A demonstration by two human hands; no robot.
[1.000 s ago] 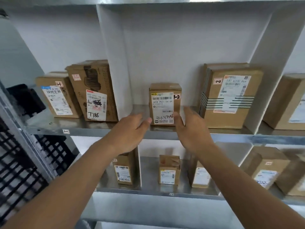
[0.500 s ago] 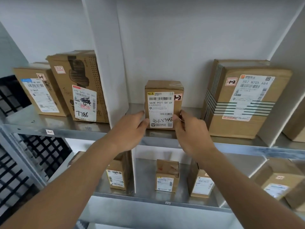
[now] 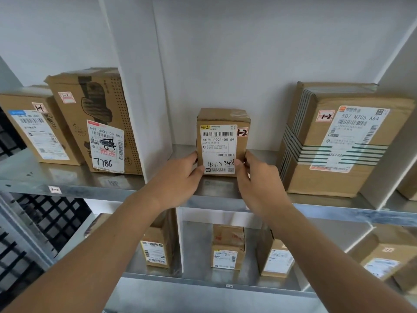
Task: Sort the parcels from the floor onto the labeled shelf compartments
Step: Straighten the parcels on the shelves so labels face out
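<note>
While both hands grip, parcel [image 3: 223, 141] marked 1-2

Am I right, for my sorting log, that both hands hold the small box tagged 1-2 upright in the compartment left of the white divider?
Not quite. The head view shows both hands, left hand and right hand, holding the small box upright, but in the compartment right of the white divider, beside the big striped box.

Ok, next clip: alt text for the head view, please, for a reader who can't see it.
Both hands, left hand and right hand, hold the lower sides of a small upright parcel tagged 1-2, standing on a metal shelf. A larger parcel, also tagged 1-2, stands to its right; beyond a white divider, two parcels stand on the left.
</note>
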